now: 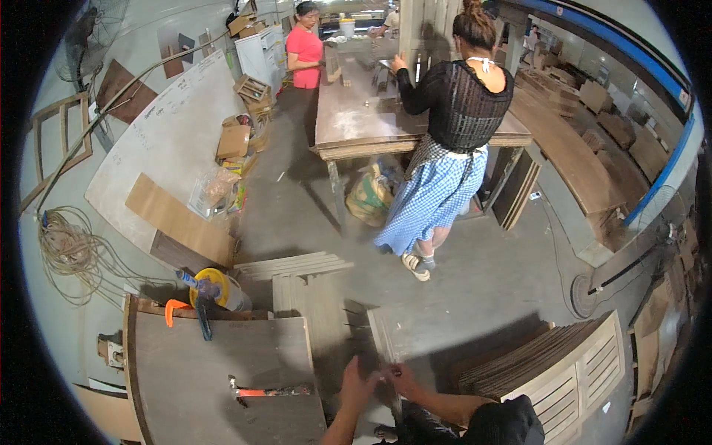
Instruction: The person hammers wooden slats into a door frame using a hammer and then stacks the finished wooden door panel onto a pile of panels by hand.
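Note:
My left hand (359,383) and my right hand (405,381) are close together low in the view, fingertips nearly meeting. Both look closed in a pinch, but whatever small thing is between the fingers is too small to name. Just beyond them stands a narrow board (381,335), seen along its edge. Left of my hands, a claw hammer (271,391) with a red-orange handle lies on the brown worktable (222,352). An orange tool (173,310) hangs over that table's far edge, with a dark-handled tool (203,320) beside it.
A yellow-rimmed bucket (215,284) stands behind the worktable, near stacked boards (297,265). On my right leans a stack of slatted panels (564,378). Ahead, two people stand at a large table (371,133), one with their back to me. Coiled hose (68,245) hangs at left.

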### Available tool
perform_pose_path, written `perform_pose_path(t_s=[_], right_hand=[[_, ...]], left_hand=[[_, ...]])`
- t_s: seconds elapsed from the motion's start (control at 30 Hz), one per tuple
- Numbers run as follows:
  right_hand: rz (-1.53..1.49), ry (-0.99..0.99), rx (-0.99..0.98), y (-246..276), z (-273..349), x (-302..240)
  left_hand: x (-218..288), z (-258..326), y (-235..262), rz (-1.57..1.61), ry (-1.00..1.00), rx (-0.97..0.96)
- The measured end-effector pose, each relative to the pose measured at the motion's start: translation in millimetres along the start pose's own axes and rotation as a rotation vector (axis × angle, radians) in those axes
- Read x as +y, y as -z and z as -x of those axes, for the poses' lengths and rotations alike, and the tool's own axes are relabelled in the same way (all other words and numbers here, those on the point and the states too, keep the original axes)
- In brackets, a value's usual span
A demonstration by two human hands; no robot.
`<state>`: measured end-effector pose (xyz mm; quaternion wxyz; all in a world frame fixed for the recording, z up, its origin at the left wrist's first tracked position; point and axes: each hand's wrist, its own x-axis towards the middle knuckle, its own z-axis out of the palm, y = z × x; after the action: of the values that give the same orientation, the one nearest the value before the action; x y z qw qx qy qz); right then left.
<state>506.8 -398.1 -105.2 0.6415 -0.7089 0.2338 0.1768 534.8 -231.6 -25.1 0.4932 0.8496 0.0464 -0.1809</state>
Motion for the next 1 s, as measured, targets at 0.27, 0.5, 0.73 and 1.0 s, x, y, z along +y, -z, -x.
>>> perform_pose_path(t_s=[0.27,0.5,0.73,1.0], right_hand=[[0.055,-0.150,-0.180,-7.3,32.2,173.1],[-0.028,-0.419,-0.424,-3.9,63.9,227.7],[-0.285,-0.322,-0.327,-2.7,71.3,207.6],[-0.531,0.074,-0.447,-105.0,210.2,34.3]], left_hand=[[-39.2,-35.9,-69.9,-0.010,0.284,0.216],[20.9,43.6,4.9,0.596,0.138,0.301],[16.4,245.6,99.7,0.937,0.021,0.406],[-6.2,505.9,118.1,0.917,-0.076,0.649]])
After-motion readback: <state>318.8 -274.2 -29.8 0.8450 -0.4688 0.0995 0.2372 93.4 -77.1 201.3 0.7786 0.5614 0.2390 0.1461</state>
